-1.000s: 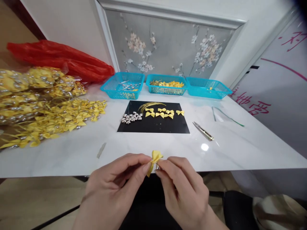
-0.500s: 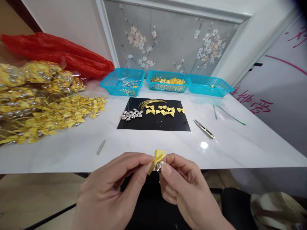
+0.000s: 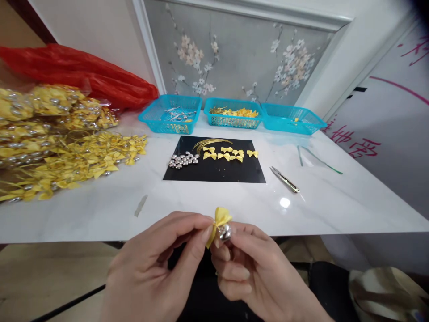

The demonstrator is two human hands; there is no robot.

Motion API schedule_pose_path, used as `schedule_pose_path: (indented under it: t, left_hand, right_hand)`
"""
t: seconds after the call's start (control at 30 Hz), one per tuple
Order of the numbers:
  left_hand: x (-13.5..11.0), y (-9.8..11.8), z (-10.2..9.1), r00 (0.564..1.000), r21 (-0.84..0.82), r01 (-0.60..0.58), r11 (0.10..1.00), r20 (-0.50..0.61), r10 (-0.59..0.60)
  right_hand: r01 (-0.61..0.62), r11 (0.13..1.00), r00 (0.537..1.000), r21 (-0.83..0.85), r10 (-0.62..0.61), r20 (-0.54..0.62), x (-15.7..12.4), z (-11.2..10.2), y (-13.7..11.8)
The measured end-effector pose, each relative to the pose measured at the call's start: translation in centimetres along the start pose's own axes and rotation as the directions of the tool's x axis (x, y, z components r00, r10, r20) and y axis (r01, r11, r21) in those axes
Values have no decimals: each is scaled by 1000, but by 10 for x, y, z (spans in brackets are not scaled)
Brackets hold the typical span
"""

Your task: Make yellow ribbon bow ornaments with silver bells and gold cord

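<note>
Just in front of the white table's near edge, my left hand (image 3: 157,268) pinches a small yellow ribbon bow (image 3: 220,218) between thumb and forefinger. My right hand (image 3: 254,273) is curled beside it, its fingertips closed on a silver bell (image 3: 225,232) that hangs right under the bow. On the black mat (image 3: 214,172) at mid-table lie a cluster of silver bells (image 3: 183,159), several yellow bows (image 3: 231,154) and a bunch of thin gold threads (image 3: 208,143).
Three teal baskets (image 3: 170,118) stand along the wall. A heap of finished yellow bows with bells (image 3: 83,163) and bagged ones (image 3: 40,116) fill the left side, with a red plastic bag (image 3: 83,80) behind. Small snips (image 3: 284,180) lie right of the mat.
My right hand has turned palm-up and curled its fingers under the bow, and the silver bell now shows more clearly beneath it. The left hand's pinch on the bow has held steady.
</note>
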State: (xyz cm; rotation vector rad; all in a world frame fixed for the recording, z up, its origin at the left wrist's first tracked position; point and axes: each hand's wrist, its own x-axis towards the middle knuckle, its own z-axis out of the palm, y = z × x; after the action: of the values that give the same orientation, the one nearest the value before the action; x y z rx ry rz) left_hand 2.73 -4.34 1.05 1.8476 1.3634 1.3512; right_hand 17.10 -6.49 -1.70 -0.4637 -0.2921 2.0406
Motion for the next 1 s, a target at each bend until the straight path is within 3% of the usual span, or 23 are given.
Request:
schedule_pose_path:
  t: [0.17, 0.3, 0.37, 0.5, 0.57, 0.63, 0.73, 0.83, 0.93, 1.0]
  left_hand:
    - [0, 0, 0, 999, -8, 34, 999, 4, -34]
    - [1, -3, -1, 996, -33, 74, 997, 45, -72]
    - [4, -5, -4, 991, -38, 100, 994, 90, -96]
    - [12, -11, -11, 956, -66, 75, 995, 289, -53]
    - [14, -13, -14, 939, -87, 67, 994, 341, -34]
    - [15, -15, -15, 931, -101, 74, 992, 362, -33]
    - [16, -17, -17, 917, -93, 64, 994, 397, -22]
    - [18, -17, -18, 922, -69, 20, 997, 388, 8]
    - [20, -14, -18, 936, -49, -25, 999, 349, 40]
    - [20, -10, -17, 940, -52, -21, 998, 338, 37]
  right_hand:
    - [249, 919, 952, -307, -290, -96, 2, -7, 7]
    - [288, 816, 937, -501, -348, -28, 1, -6, 6]
    - [305, 720, 917, -623, -398, -12, -2, -4, 3]
    - [380, 432, 786, -818, -617, 40, -3, -8, -3]
    - [399, 393, 753, -828, -656, 51, 0, -13, -6]
    - [409, 478, 798, -778, -600, 51, 7, -19, -8]
    - [315, 649, 929, -693, -362, 83, 15, -24, -12]
    - [183, 716, 983, -673, -146, 111, 15, -23, -19]
    - [195, 660, 981, -725, -143, 133, 10, -18, -30]
    - [276, 520, 951, -808, -271, 150, 7, -13, -37]
